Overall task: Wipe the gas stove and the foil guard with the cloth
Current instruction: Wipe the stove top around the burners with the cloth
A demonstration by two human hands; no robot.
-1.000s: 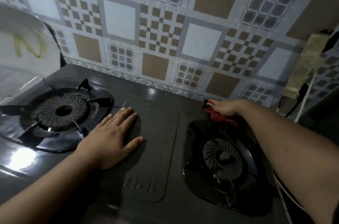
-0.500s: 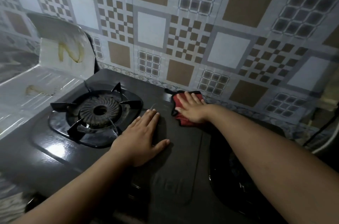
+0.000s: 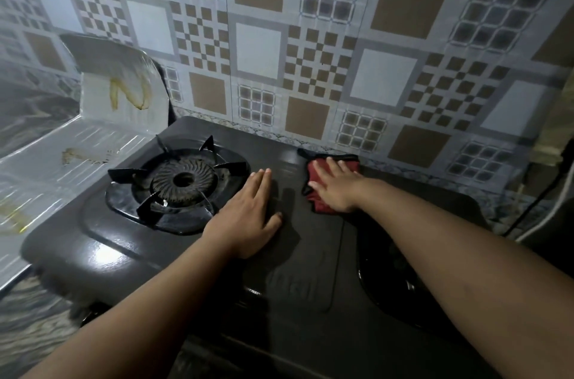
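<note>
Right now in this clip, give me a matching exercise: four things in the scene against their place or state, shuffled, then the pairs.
Column 1:
1. cloth
2. left hand
3. foil guard
4. left burner

Column 2:
A. stained yellow-brown, beside the stove's left edge
B. flat and bare on the stove top
C. red, pressed under the right hand near the wall
D. unlit, ringed by black pot supports

Pairs: 1-C, 2-B, 3-A, 4-D

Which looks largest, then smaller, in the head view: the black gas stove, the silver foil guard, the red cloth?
1. Black gas stove, clearly largest.
2. Silver foil guard, partly cut off at the left edge.
3. Red cloth, smallest, half hidden under the right hand.
</note>
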